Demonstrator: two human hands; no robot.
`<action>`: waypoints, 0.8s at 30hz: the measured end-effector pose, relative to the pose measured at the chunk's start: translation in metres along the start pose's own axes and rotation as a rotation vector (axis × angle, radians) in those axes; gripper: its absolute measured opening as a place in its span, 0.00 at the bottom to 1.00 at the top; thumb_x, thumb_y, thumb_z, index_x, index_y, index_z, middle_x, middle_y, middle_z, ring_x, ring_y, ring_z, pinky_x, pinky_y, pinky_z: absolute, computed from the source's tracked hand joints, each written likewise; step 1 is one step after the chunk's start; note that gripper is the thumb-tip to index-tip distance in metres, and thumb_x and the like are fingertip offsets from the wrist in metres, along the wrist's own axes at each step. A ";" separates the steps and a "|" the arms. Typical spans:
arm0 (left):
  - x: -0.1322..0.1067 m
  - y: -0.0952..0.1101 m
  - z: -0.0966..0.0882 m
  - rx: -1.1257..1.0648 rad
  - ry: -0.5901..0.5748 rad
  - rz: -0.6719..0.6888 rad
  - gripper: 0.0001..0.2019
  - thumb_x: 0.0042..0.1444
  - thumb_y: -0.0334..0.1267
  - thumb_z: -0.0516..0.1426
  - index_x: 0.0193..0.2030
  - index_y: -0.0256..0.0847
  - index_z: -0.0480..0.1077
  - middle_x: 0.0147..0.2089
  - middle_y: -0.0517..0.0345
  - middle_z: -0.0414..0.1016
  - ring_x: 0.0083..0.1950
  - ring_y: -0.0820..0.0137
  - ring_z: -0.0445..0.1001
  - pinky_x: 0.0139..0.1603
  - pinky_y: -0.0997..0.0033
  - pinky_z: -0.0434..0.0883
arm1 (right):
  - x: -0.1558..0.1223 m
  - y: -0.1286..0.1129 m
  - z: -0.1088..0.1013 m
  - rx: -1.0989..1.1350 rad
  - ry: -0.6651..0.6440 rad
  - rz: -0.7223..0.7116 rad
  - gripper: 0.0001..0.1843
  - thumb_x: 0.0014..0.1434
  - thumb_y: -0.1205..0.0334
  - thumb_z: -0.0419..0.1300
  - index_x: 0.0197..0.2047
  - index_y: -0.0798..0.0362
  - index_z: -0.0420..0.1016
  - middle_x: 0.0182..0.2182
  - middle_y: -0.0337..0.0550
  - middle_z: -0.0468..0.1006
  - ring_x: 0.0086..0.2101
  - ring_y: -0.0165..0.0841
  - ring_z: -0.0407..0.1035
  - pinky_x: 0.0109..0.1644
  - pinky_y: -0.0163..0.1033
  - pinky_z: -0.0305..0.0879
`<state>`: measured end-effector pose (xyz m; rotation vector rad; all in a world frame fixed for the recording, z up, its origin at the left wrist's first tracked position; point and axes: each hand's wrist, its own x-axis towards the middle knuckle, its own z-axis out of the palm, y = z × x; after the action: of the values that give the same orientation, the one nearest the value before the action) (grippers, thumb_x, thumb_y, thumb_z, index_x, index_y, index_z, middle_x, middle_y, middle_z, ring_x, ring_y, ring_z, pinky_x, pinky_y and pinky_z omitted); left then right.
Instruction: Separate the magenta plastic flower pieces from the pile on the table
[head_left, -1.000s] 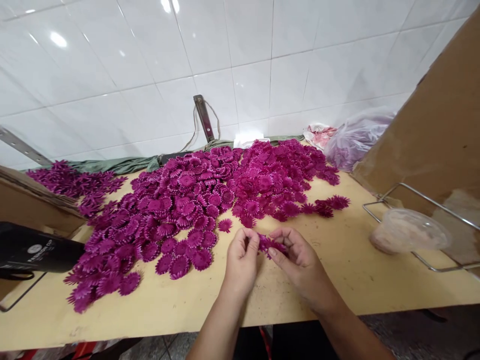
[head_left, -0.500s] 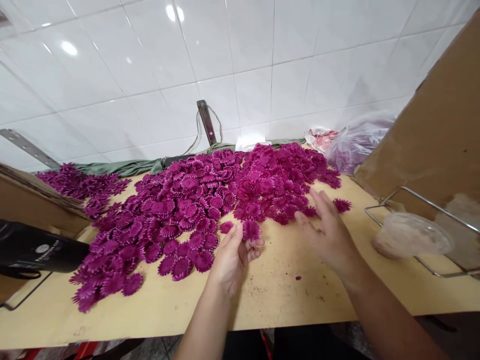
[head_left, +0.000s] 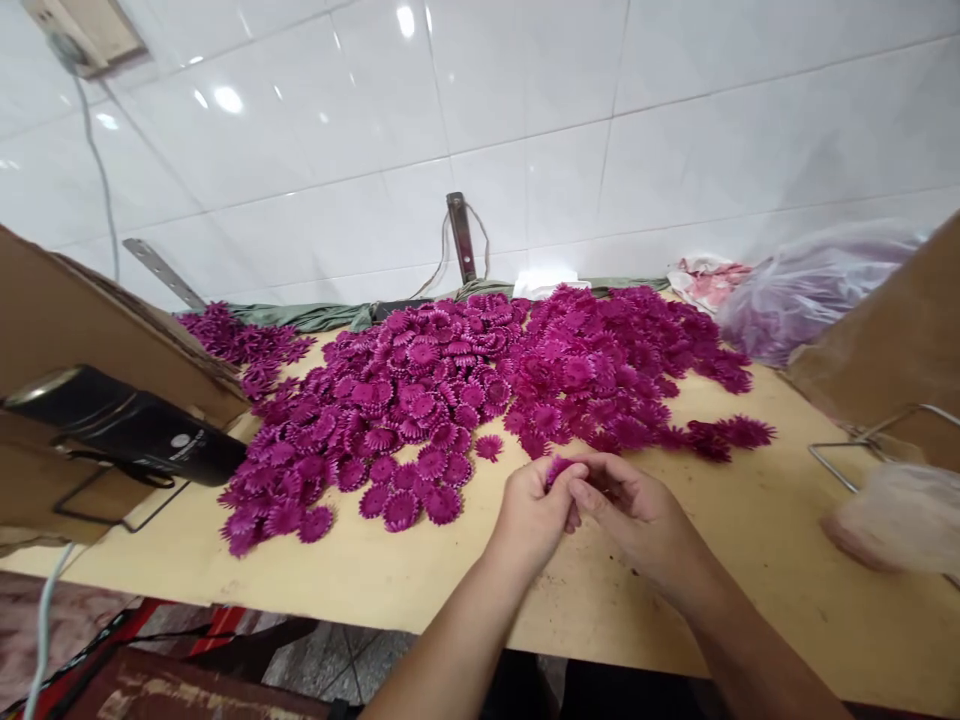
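A small purple artificial flower piece shows between my two hands, low over the front of the table. My left hand pinches it between thumb and fingers. From the other side my right hand closes in, its thumb and fingertips meeting the left ones at the flower. The fingers cover most of the piece. Just beyond them spreads a heap of looser, spiky purple flowers. To its left lies a pile of rounder, cupped purple flowers. One single flower rests apart in front of both piles.
A black flask leans by a cardboard box at left. At right are a plastic bag of purple stuff, another cardboard piece, a wire stand and a clear bag. A tiled wall stands behind.
My right hand has come in from the right to meet the left hand at the flower piece. A few spiky flowers now lie together at the heap's right edge. The view has shifted left.
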<state>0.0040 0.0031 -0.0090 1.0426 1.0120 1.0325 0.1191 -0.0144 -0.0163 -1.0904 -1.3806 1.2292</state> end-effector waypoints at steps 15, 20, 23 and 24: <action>-0.004 0.000 0.001 0.130 0.051 0.103 0.08 0.47 0.39 0.58 0.23 0.39 0.66 0.20 0.63 0.64 0.24 0.75 0.62 0.27 0.75 0.61 | -0.002 -0.006 0.001 -0.560 0.311 -0.078 0.12 0.56 0.53 0.52 0.34 0.49 0.73 0.24 0.42 0.78 0.23 0.35 0.70 0.27 0.39 0.64; -0.010 0.006 -0.002 0.136 0.074 0.120 0.11 0.49 0.40 0.56 0.20 0.40 0.62 0.18 0.67 0.57 0.21 0.77 0.55 0.24 0.76 0.55 | 0.010 -0.004 -0.017 -0.626 0.493 -0.085 0.11 0.55 0.53 0.51 0.31 0.50 0.70 0.22 0.43 0.75 0.22 0.36 0.68 0.27 0.40 0.62; -0.011 0.008 -0.008 0.167 0.083 0.136 0.11 0.50 0.39 0.54 0.20 0.40 0.61 0.19 0.66 0.57 0.22 0.76 0.56 0.25 0.75 0.57 | 0.026 -0.001 -0.044 -0.649 0.692 -0.034 0.12 0.52 0.53 0.51 0.31 0.51 0.68 0.23 0.46 0.74 0.24 0.38 0.67 0.28 0.42 0.62; -0.009 0.009 -0.009 0.207 0.092 0.136 0.09 0.50 0.39 0.55 0.22 0.40 0.63 0.20 0.66 0.59 0.23 0.76 0.58 0.26 0.75 0.58 | 0.031 -0.001 -0.051 -0.633 0.693 -0.029 0.13 0.52 0.53 0.51 0.34 0.52 0.69 0.26 0.48 0.75 0.26 0.39 0.69 0.30 0.44 0.64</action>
<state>-0.0084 -0.0020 -0.0005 1.2562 1.1540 1.1111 0.1649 0.0233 -0.0110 -1.7134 -1.2275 0.2938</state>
